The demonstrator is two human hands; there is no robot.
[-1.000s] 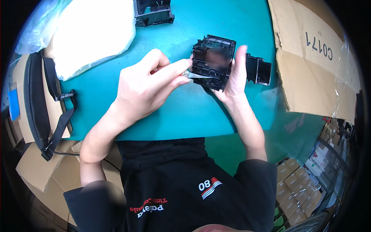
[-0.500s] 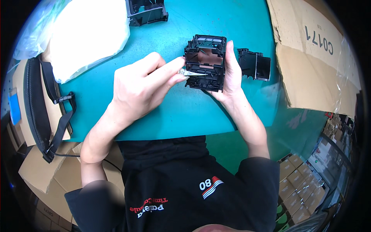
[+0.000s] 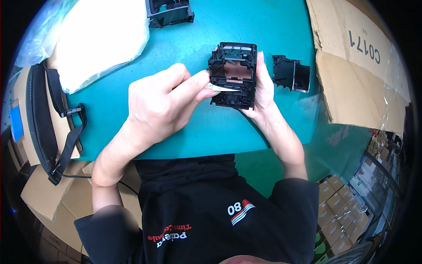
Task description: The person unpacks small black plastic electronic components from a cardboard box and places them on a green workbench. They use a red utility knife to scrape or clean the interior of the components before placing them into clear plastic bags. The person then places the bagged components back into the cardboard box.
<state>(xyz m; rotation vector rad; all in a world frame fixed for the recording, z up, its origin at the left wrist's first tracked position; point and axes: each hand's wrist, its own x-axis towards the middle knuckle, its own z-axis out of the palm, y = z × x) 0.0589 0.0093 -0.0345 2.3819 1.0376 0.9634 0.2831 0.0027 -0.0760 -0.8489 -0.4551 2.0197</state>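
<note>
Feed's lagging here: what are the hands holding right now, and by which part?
The right hand cradles the black plastic frame from behind and along its right side; the left hand pinches a small pale strip at the frame's left edge.

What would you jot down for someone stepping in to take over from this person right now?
Right hand: cradles the black plastic frame from its right side, held above the teal mat.
Left hand: pinches a small pale strip at the frame's left edge.
Nearby: a smaller black part lies right of the frame; another black frame sits at the mat's far edge; a white bag lies far left, a cardboard box on the right.
Done: frame is in hand, strip at its edge.
Left: whether the strip is seated cannot be told; the smaller part lies untouched.
</note>
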